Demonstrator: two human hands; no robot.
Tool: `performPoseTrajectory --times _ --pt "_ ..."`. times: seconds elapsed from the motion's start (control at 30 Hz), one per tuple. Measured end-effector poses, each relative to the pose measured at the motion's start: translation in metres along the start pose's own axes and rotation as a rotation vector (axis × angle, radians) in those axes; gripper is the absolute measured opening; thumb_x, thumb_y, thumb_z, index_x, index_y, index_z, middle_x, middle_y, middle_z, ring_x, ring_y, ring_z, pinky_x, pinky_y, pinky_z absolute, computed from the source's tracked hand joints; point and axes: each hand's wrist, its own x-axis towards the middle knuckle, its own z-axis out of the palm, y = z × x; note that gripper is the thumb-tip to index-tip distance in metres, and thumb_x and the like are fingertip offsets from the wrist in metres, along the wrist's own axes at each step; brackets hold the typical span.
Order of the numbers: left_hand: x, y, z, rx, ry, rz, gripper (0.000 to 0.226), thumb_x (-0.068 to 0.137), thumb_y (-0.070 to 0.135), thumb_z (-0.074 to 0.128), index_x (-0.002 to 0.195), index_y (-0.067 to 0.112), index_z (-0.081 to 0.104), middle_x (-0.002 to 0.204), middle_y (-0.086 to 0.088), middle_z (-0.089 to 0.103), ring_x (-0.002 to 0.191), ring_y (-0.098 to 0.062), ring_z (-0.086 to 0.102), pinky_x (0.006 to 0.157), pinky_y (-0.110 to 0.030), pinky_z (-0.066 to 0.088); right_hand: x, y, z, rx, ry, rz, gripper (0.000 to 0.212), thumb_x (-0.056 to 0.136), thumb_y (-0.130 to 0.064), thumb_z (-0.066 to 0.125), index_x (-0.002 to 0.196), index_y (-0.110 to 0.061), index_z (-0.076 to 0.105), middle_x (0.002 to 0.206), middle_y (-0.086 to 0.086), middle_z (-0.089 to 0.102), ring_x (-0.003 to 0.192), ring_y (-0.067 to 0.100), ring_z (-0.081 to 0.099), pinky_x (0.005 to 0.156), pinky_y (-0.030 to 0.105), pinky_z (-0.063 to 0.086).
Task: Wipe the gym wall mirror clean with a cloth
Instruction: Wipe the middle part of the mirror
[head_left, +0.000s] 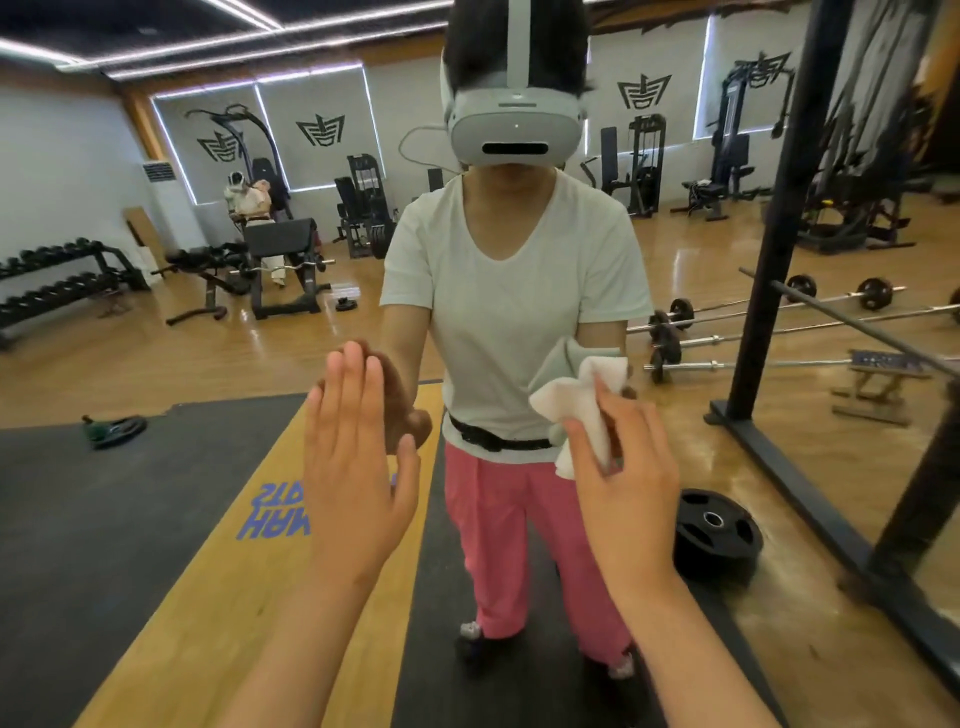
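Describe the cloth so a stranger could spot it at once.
The mirror fills the view. Low in it, right of centre, the right hand pinches the cloth against the glass. It is crumpled and white, unlike the bare left hand, pressed flat beside it.

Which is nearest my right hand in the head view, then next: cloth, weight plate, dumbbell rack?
1. cloth, gripped by the right hand.
2. weight plate, reflected low right.
3. dumbbell rack, reflected far left.

Weight plate (717, 525) on floor; barbells (875, 294); dumbbell rack (62, 254).
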Motion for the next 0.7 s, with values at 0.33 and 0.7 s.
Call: performPoseTrajectory --times 0.33,0.7 --pt "0.002 -0.019 -0.012 -0.143 -0.061 0.129 0.066 0.091 0.019 0.045 0.153 0.003 0.029 0.163 -0.011 0.018 0.152 -0.022 0.012 0.124 -0.043 0.008 0.0 -0.017 0.012 -0.001 0.27 0.277 0.03 0.092 -0.016 0.065 0.12 -0.008 0.061 0.105 0.004 0.056 0.093 0.016 0.055 0.078 0.022 0.045" --pt "-0.043 -0.056 -0.047 -0.435 -0.069 -0.146 0.041 0.093 0.025 0.047 0.133 0.02 0.052 0.142 0.014 0.046 0.134 -0.003 0.037 0.113 -0.023 0.028 -0.063 -0.092 0.122 0.056 -0.011 0.013 0.036 0.091 -0.018 0.065 0.126 -0.011 0.06 0.102 -0.014 0.045 0.092 -0.004 0.047 0.079 0.004 0.038"
